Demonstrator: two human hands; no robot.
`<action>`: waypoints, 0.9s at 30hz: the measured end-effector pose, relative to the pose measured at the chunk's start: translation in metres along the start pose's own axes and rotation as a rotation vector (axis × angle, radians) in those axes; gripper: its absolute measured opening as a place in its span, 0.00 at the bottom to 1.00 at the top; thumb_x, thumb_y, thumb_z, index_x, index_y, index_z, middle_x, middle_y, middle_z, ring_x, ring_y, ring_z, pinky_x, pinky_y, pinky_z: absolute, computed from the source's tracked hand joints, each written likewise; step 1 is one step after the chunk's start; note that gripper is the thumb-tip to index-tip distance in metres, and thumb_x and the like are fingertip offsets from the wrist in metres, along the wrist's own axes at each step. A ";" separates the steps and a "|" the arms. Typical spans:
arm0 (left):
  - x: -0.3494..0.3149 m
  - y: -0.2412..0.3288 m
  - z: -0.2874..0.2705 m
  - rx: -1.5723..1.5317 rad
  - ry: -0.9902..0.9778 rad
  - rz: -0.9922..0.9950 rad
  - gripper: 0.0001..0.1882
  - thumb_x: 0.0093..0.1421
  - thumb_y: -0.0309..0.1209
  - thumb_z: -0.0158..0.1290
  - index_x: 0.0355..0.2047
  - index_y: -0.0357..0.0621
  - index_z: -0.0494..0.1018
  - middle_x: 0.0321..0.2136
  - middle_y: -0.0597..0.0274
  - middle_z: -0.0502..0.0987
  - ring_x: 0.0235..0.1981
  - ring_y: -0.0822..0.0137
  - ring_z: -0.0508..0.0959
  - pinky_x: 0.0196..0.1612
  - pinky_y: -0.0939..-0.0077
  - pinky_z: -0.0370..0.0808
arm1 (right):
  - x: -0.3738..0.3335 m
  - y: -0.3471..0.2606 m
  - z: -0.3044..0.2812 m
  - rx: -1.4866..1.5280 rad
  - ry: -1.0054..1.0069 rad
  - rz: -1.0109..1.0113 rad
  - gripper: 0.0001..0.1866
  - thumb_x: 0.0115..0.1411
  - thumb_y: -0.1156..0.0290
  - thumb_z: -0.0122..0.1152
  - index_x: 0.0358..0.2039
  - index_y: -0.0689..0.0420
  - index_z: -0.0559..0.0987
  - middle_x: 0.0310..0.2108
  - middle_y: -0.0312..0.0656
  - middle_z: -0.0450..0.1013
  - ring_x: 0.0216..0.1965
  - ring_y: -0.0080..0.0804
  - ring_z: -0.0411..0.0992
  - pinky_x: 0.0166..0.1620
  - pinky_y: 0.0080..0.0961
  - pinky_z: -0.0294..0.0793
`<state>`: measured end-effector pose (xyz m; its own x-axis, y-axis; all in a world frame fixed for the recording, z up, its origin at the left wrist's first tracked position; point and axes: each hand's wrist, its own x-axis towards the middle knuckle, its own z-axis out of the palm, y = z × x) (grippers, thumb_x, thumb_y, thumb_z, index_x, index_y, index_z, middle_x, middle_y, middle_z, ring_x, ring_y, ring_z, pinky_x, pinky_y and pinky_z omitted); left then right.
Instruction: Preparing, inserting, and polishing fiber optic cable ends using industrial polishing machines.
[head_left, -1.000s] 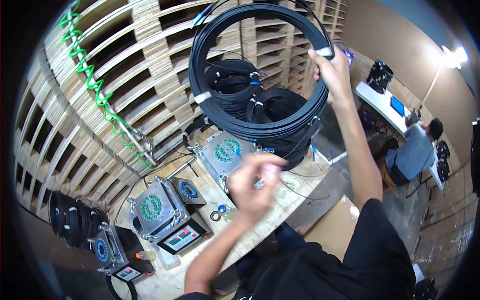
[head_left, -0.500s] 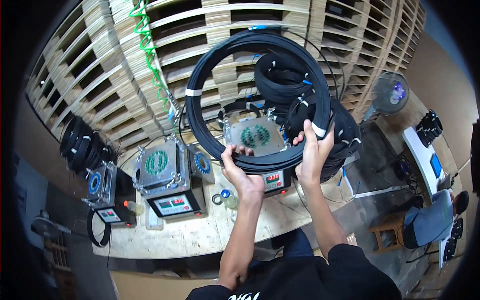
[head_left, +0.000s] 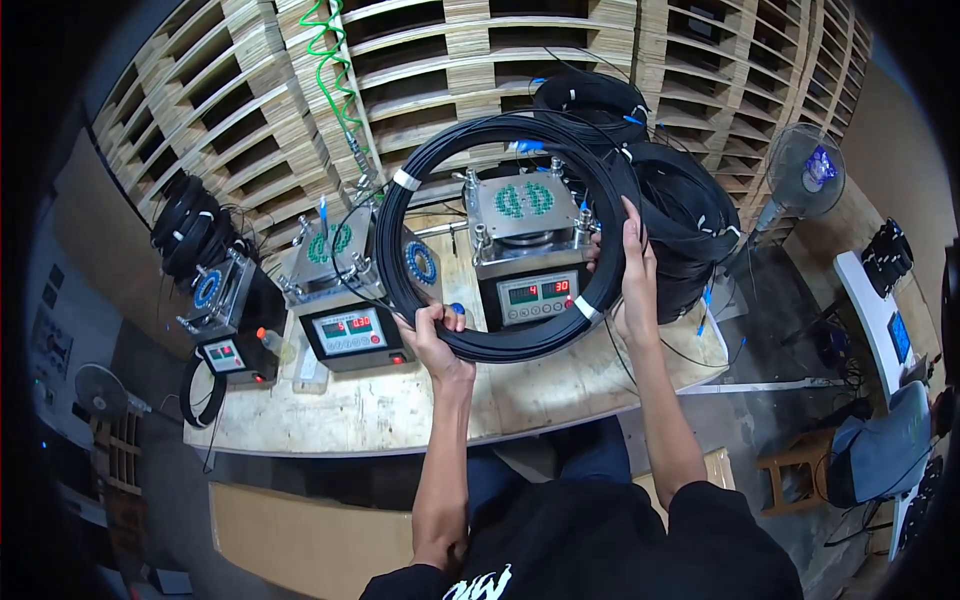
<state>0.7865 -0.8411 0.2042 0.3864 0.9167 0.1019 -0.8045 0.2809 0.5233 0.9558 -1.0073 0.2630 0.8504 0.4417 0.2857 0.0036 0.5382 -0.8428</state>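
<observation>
Both my hands hold up a large coil of thin black cable (head_left: 520,347), tied with white bands, above the workbench. My left hand (head_left: 440,340) is closed around its lower left. At its lower right, my right hand (head_left: 636,285) grips the rim, fingers partly hidden behind the cable. A blue connector (head_left: 525,146) shows near the coil's top. Through the ring I see a machine's metal plate (head_left: 524,200) with a green circular pattern, and its lit control panel (head_left: 540,297) below.
Left on the bench stand a second machine (head_left: 350,332) and a smaller one (head_left: 224,355), with an orange-capped bottle (head_left: 272,342) between. More cable coils (head_left: 680,215) are piled right. Behind are wooden pallets (head_left: 470,45) and a green spiral hose (head_left: 325,65). A person (head_left: 880,455) sits far right.
My hands have brought the coil lower and closer to me, turning it slightly clockwise. The blue connector has dropped from above the rim to inside the ring. My view has shifted too.
</observation>
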 end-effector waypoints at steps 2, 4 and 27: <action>-0.008 0.003 0.000 0.031 -0.019 0.043 0.20 0.59 0.19 0.45 0.51 0.50 0.63 0.26 0.68 0.64 0.20 0.75 0.63 0.24 0.79 0.67 | -0.012 0.002 -0.008 0.040 -0.015 -0.035 0.31 0.75 0.49 0.46 0.72 0.50 0.62 0.41 0.41 0.75 0.37 0.23 0.75 0.42 0.21 0.78; -0.021 0.017 0.017 0.086 0.020 0.084 0.10 0.56 0.21 0.51 0.34 0.46 0.62 0.23 0.68 0.63 0.21 0.75 0.64 0.24 0.78 0.66 | -0.023 -0.008 -0.009 0.179 -0.014 -0.008 0.31 0.75 0.48 0.45 0.72 0.50 0.61 0.45 0.42 0.75 0.39 0.26 0.76 0.45 0.23 0.78; 0.044 0.075 0.098 1.148 -0.539 -0.120 0.30 0.47 0.27 0.58 0.53 0.35 0.69 0.25 0.64 0.72 0.19 0.74 0.70 0.23 0.78 0.67 | -0.019 -0.036 -0.093 -0.110 -0.187 0.083 0.47 0.57 0.73 0.70 0.74 0.49 0.56 0.60 0.49 0.66 0.58 0.37 0.67 0.63 0.33 0.65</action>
<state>0.7869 -0.8072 0.3308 0.7799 0.5958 0.1919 -0.0054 -0.3002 0.9539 0.9887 -1.1018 0.2461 0.7379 0.6122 0.2840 0.0032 0.4175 -0.9087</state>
